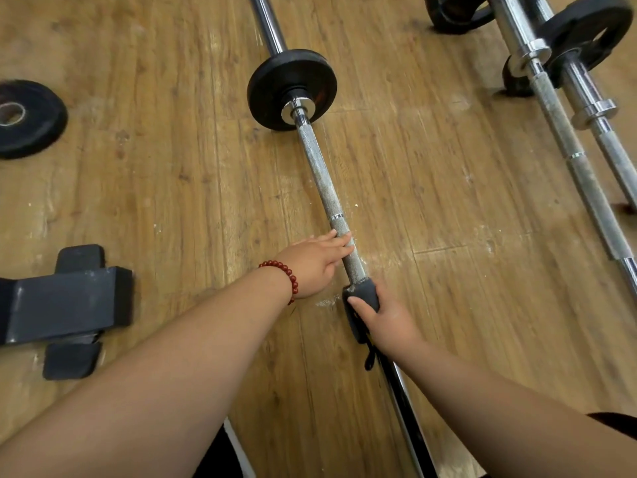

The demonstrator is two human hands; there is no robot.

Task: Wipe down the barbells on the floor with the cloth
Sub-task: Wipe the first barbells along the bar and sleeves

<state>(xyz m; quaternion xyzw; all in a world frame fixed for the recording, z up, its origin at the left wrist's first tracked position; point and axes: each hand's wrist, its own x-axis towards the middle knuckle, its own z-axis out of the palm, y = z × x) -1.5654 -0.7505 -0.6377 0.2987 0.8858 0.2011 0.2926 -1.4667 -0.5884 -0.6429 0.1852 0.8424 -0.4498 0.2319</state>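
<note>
From my remote seat I see a wooden floor (155, 201) with three barbells lying on it. The middle barbell (320, 181) runs from the top of the view down between the two arms. Two more barbells (565, 146) (617, 157) lie close together along the right edge. At the left sits one black metal stand foot (65, 301) with two dark pads.

I count five black plates:
- One plate (291, 89) is on the middle barbell.
- One loose plate (27, 117) lies flat at the far left.
- Three plates are at the upper right, around the other two bars, and the smallest of them is partly hidden.

Two bare hands are in view. The left hand (317, 263) lies with fairly straight fingers against the knurled shaft, touching it and not clasped round it. The right hand (382, 319) is clenched round the one cloth (365, 294). The cloth is dark grey and wrapped about the same shaft, just below the left hand. A loose end of it trails beside the bar. One bracelet (287, 276) of red beads circles the left wrist.
</note>
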